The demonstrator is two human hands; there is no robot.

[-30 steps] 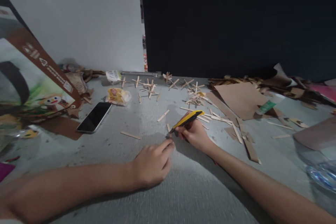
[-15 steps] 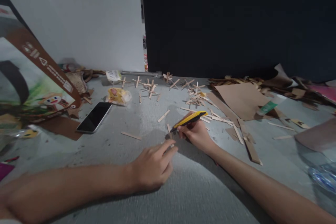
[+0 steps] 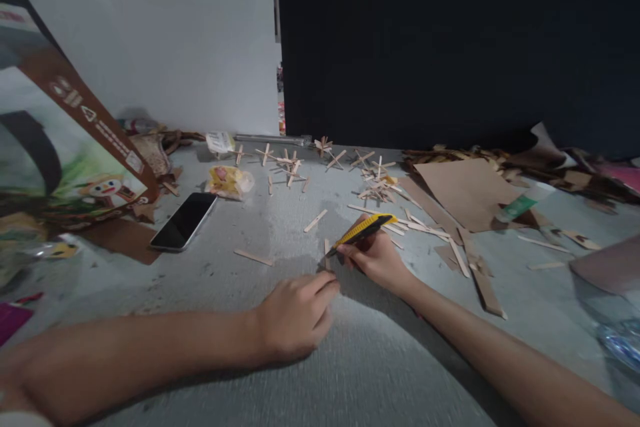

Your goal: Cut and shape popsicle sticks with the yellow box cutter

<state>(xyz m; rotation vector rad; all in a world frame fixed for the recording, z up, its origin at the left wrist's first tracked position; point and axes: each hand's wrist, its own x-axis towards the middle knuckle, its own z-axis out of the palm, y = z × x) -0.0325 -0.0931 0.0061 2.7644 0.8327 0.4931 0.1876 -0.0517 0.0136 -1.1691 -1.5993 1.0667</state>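
Observation:
My right hand [image 3: 375,255] is closed round a yellow and black utility knife [image 3: 363,230], its tip pointing down and left. That tip meets a short wooden stick [image 3: 327,253] lying on the grey table, or hovers just over it. At the stick's near end, my left hand [image 3: 299,313] has its fingers closed and the fingertips pressed down on it. A loose wooden stick [image 3: 315,221] lies just beyond, and another stick [image 3: 254,257] is to the left. Farther right, a spread of loose sticks [image 3: 425,230] lies behind my right hand.
Crossed stick pieces [image 3: 293,170] stand along the back. A phone [image 3: 184,221], a yellow wrapper [image 3: 229,183] and a printed bag [image 3: 75,147] are at left. Cardboard [image 3: 465,193], a green-labelled tube [image 3: 517,207] and a clear plastic item [image 3: 623,340] are at right.
My left fingers, slightly raised and apart before, have come down onto the short stick. The knife tip has shifted slightly down against or near the stick. The whole view has moved a little.

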